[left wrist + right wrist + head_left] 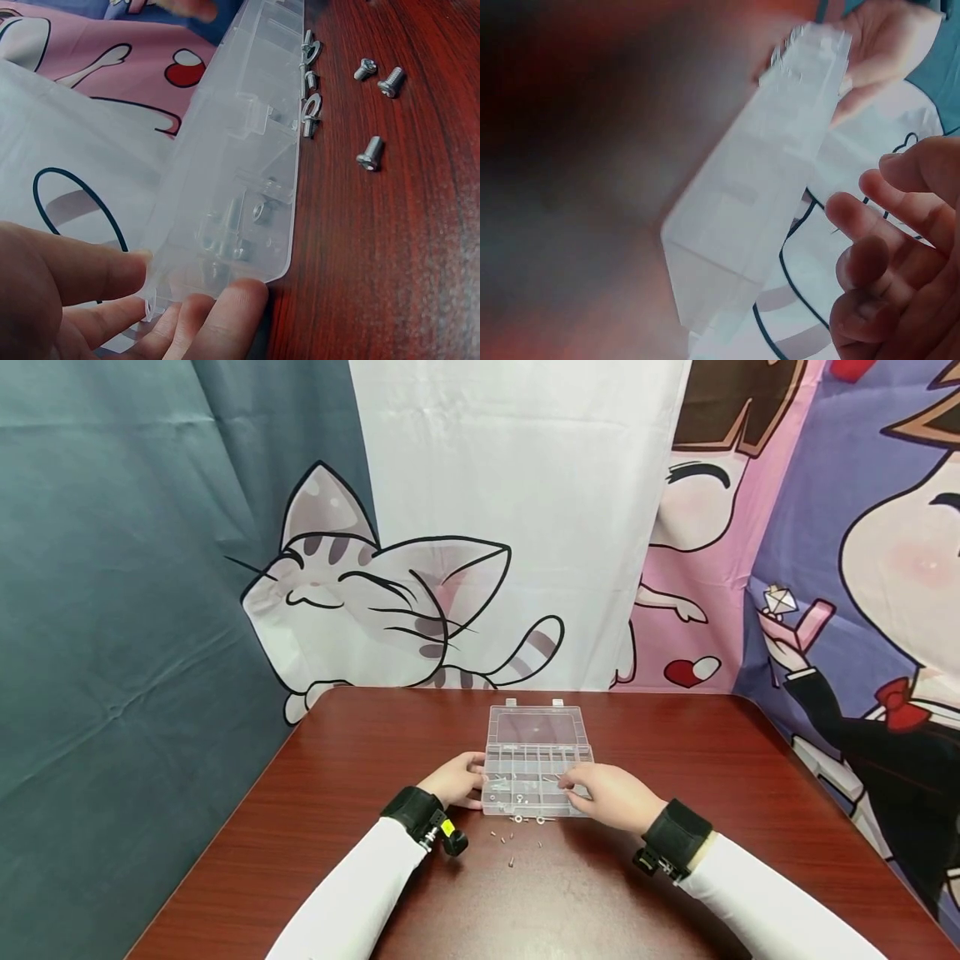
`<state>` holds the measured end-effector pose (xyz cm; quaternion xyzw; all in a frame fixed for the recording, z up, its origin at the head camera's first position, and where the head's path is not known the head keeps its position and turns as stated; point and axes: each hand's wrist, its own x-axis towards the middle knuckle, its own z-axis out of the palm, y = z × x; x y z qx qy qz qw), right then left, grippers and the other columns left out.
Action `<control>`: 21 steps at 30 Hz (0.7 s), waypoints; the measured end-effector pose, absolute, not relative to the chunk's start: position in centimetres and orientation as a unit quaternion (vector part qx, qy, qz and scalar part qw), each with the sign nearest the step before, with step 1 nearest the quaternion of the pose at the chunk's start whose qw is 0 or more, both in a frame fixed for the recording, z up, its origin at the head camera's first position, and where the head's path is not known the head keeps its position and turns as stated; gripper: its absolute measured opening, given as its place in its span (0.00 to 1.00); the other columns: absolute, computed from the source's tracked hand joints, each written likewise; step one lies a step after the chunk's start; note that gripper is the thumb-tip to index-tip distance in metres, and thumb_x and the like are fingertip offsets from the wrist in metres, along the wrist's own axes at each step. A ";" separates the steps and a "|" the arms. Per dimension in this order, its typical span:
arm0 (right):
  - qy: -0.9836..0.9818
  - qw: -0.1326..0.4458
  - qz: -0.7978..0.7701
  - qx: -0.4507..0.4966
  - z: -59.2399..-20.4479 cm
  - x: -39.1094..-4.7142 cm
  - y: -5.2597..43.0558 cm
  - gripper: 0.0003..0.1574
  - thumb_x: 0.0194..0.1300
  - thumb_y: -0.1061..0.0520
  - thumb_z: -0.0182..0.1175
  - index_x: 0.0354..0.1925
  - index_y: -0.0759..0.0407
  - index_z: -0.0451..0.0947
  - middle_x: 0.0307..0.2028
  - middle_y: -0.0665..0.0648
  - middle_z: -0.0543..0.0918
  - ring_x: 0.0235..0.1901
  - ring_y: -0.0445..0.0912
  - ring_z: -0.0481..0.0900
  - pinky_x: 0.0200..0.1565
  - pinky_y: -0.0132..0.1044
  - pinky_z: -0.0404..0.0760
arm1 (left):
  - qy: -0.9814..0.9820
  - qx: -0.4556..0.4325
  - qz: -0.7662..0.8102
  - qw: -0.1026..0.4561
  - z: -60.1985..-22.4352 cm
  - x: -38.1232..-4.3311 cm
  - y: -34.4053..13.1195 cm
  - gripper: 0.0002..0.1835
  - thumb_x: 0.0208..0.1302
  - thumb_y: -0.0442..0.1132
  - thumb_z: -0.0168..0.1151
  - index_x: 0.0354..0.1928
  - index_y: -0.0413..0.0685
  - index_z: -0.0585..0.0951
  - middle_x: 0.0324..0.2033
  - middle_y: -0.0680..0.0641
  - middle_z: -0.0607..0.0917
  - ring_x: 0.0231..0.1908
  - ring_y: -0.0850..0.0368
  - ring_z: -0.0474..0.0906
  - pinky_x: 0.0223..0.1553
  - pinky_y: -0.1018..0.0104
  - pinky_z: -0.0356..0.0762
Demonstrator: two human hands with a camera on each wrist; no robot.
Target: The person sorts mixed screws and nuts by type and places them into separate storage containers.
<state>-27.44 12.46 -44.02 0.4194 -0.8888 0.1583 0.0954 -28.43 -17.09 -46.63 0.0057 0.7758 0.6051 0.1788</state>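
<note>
A clear plastic compartment box (536,811) stands on the table with its lid (536,727) tipped back. My left hand (453,779) holds the box's left end; in the left wrist view the thumb (97,274) and fingers are on either side of its rim. Small metal pieces show through the wall at that end. My right hand (615,793) hovers over the box's right front part. Its fingers are loosely bent in the right wrist view, and nothing shows between them. Several short screws (370,154) and a few washers (311,109) lie in front of the box.
The reddish-brown wooden table (375,727) extends on both sides of the box. Behind it hangs a printed cloth with a cartoon cat (337,627). Each wrist wears a black strap with a small camera.
</note>
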 end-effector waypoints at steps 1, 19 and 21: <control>-0.889 0.097 0.159 0.419 -44.1 -27.0 12.6 0.08 0.64 0.56 0.65 0.42 0.54 0.85 0.38 0.46 0.85 0.37 0.41 0.83 0.41 0.41 0.83 | 0.776 0.005 0.605 0.179 -46.6 -28.4 -17.1 0.29 0.70 0.27 0.52 0.72 0.38 0.61 0.48 0.38 0.78 0.38 0.49 0.83 0.36 0.56 0.86; -0.875 0.072 0.131 0.461 -44.0 -24.4 11.5 0.04 0.63 0.59 0.65 0.36 0.52 0.86 0.32 0.44 0.82 0.33 0.36 0.79 0.35 0.35 0.81 | 0.782 -0.003 0.599 0.175 -46.4 -28.2 -16.9 0.30 0.69 0.26 0.51 0.72 0.38 0.60 0.49 0.37 0.77 0.37 0.49 0.83 0.36 0.54 0.86; -0.875 0.070 0.119 0.465 -44.1 -24.3 11.1 0.04 0.63 0.59 0.65 0.35 0.52 0.86 0.31 0.44 0.83 0.32 0.36 0.79 0.35 0.35 0.81 | 0.781 -0.002 0.600 0.175 -46.4 -28.3 -16.9 0.30 0.69 0.26 0.51 0.72 0.38 0.60 0.49 0.37 0.77 0.37 0.48 0.83 0.35 0.54 0.86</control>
